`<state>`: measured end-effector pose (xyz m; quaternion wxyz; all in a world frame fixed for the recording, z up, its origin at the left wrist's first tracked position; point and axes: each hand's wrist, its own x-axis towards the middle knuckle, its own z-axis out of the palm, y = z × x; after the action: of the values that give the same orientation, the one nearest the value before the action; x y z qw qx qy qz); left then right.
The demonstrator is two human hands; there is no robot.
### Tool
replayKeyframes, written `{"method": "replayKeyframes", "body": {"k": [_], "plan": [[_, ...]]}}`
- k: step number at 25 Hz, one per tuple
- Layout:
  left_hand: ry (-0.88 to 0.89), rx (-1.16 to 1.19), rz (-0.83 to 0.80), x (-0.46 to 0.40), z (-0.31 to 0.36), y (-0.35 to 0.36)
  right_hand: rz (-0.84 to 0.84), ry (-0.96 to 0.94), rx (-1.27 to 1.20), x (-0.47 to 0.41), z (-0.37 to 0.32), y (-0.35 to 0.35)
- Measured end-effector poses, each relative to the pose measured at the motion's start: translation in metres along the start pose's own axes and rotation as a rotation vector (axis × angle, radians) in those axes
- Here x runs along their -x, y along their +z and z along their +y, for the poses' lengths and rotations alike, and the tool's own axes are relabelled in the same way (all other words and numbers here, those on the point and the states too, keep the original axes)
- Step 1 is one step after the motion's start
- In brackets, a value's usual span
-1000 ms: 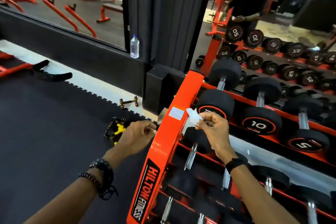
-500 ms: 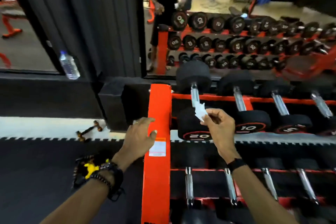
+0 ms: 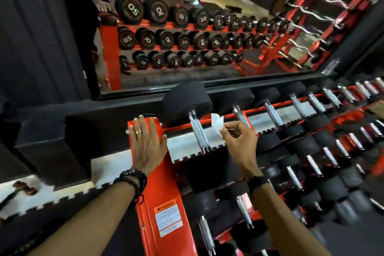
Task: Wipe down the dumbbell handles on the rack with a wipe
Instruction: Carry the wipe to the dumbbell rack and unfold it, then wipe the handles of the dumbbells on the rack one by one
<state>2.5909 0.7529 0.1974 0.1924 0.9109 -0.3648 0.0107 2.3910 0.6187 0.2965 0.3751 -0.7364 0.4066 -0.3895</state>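
A: What's changed?

B: The left hand [image 3: 146, 145] has moved onto the orange steel rack post [image 3: 164, 189], fingers flat.

A: The wipe?

B: The small white wipe [image 3: 216, 124] is pinched in the right hand [image 3: 239, 141], right of that post, beside the first chrome dumbbell handle [image 3: 198, 133] (no contact yet).

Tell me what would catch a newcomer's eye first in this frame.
The bright orange rack upright at centre, with the left hand resting flat on its top. Just right, the right hand pinches a white wipe beside the first chrome dumbbell handle. Behind, a mirror reflects the dumbbell rows.
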Motion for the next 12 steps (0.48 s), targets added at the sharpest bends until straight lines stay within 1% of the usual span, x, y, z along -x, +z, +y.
{"method": "replayKeyframes", "body": {"k": [3, 5, 10, 12], "plan": [[0.032, -0.076, -0.01, -0.005, -0.007, 0.021, -0.061, -0.029, 0.148, -0.02, -0.006, 0.024], [0.057, -0.134, 0.03, -0.003, -0.008, 0.029, -0.115, -0.074, 0.248, -0.031, -0.006, 0.041], [0.037, -0.132, 0.096, -0.007, -0.008, 0.03, -0.206, -0.125, 0.402, -0.061, -0.001, 0.074], [0.028, -0.13, 0.109, -0.008, -0.008, 0.032, -0.254, -0.183, 0.432, -0.063, 0.002, 0.084]]}}
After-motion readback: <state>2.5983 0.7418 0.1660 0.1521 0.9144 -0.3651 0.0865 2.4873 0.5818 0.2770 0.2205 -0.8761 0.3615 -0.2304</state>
